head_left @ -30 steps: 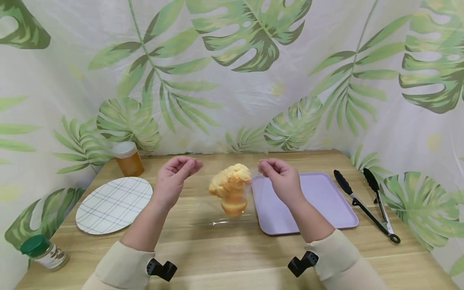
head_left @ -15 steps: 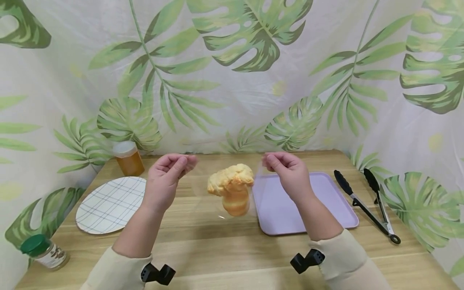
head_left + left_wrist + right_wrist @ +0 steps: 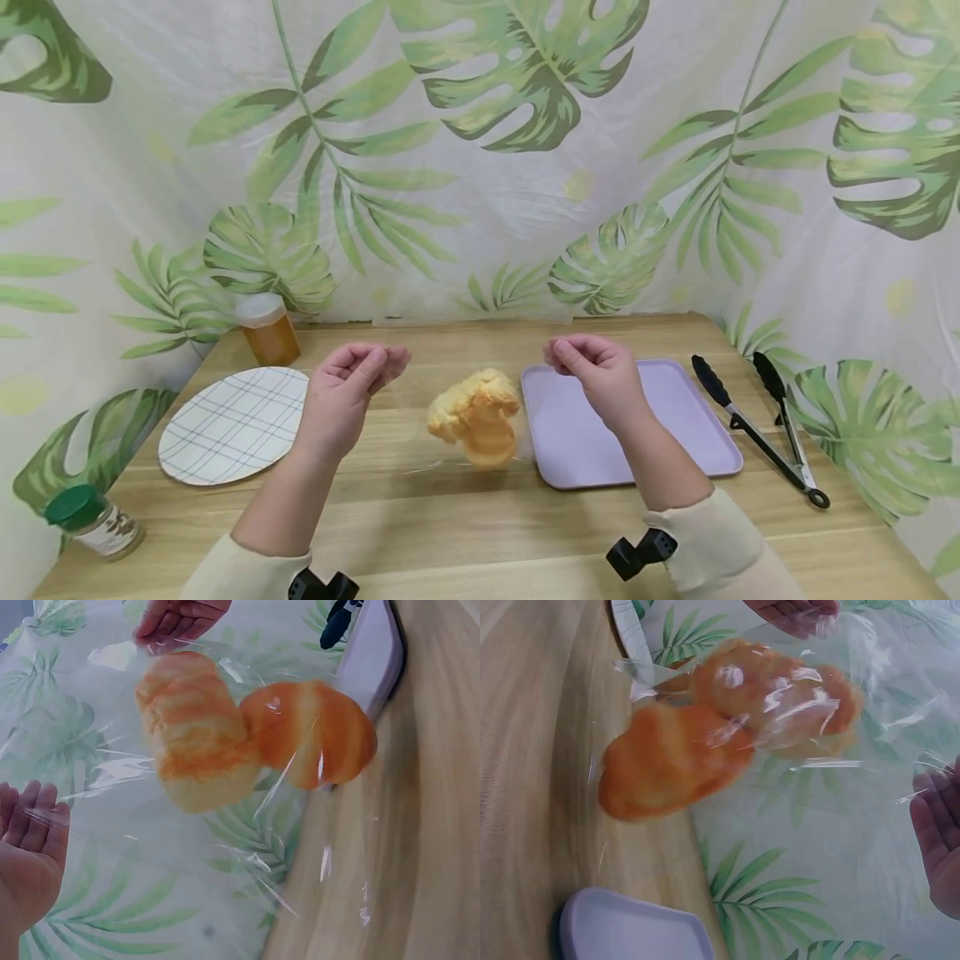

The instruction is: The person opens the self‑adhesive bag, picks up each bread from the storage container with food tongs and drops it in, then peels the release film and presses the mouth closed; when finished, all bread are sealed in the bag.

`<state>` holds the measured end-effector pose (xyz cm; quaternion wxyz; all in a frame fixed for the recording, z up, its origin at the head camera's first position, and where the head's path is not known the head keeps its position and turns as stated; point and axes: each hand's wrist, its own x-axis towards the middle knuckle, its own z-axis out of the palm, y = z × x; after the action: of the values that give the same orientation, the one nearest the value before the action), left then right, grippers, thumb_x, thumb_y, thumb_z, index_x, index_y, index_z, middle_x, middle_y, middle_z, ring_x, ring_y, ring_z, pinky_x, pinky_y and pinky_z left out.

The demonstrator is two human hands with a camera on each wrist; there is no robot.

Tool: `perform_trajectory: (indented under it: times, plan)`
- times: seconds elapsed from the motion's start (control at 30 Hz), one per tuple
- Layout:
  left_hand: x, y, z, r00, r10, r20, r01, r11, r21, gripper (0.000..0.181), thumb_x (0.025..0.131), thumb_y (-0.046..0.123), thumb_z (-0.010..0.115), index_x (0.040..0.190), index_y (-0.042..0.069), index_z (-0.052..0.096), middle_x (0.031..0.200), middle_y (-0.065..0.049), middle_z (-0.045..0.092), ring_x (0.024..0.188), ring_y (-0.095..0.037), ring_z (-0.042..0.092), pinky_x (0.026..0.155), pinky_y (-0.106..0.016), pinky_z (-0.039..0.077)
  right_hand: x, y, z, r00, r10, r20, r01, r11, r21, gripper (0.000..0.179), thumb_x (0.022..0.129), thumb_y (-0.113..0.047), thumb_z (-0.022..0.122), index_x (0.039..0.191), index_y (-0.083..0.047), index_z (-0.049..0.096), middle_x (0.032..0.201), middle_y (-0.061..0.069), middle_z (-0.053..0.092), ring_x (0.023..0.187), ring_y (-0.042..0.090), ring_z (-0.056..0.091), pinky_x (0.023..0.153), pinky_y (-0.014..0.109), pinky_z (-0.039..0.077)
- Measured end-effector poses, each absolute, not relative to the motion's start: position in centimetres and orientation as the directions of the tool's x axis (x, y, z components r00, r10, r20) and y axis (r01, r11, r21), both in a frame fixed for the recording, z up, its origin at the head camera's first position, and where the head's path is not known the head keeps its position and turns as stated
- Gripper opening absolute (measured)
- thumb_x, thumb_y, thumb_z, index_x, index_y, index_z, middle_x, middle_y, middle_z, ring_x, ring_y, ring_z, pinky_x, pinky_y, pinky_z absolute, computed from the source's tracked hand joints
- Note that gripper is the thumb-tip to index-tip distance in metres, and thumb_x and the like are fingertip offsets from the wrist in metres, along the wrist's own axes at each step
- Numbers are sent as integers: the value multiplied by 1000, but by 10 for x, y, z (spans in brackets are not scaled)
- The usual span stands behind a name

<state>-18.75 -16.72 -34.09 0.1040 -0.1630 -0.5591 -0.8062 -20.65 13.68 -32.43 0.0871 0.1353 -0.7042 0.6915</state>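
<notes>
Both hands hold up a clear plastic bag by its upper corners, spread between them. The left hand pinches one corner between thumb and curled fingers; the right hand pinches the other. Inside hang two pieces of bread. One is a long, bumpy, pale-yellow loaf lying slantwise, and under it sits a rounder golden-brown roll. In the left wrist view the loaf and the roll press together behind shiny film. The bag's lower edge shows close over the table.
On the right lie a lilac tray and black-handled metal tongs. At left are a checked oval board, an amber jar with a white lid and a green-lidded shaker. A leaf-printed cloth hangs behind the wooden table.
The hands first moved apart, stretching the bag's top, then came down a little. The bread has sunk lower and tilted slightly in the head view.
</notes>
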Motion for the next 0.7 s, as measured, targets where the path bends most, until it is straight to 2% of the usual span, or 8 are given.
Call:
perform_trajectory:
  times: [0.17, 0.3, 0.43, 0.7]
  plan:
    - [-183, -168, -351, -939, 22, 344, 313, -358, 879, 19, 99, 8, 55, 89, 18, 66, 93, 7, 77, 91, -6, 73, 87, -20, 58, -208, 139, -334, -960, -89, 266, -267, 4, -964, 11, 96, -5, 60, 93, -2, 70, 81, -14, 73, 79, 4, 69, 74, 19, 58]
    - [-182, -167, -352, -946, 18, 324, 294, -377, 879, 17, 99, 7, 55, 92, 17, 67, 91, 6, 76, 88, -8, 73, 87, -22, 58, -208, 138, -337, -963, -100, 249, -248, -21, -969, 15, 97, -6, 59, 88, -12, 70, 81, -13, 74, 80, 4, 70, 75, 19, 59]
    - [-182, -164, -348, -950, -8, 313, 291, -394, 872, 23, 99, 3, 54, 94, 19, 71, 88, 6, 76, 86, -7, 73, 87, -22, 58, -209, 137, -337, -964, -104, 246, -243, -46, -969, 21, 97, -7, 58, 84, -19, 70, 80, -12, 74, 78, 4, 70, 74, 20, 59]
    - [-184, -160, -344, -953, -64, 296, 294, -436, 850, 24, 98, 5, 56, 87, 17, 73, 84, 5, 76, 81, -8, 74, 82, -23, 60, -210, 134, -335, -974, -67, 218, -217, -18, -976, 21, 100, -13, 55, 85, -15, 69, 77, -13, 73, 77, 5, 70, 75, 22, 59]
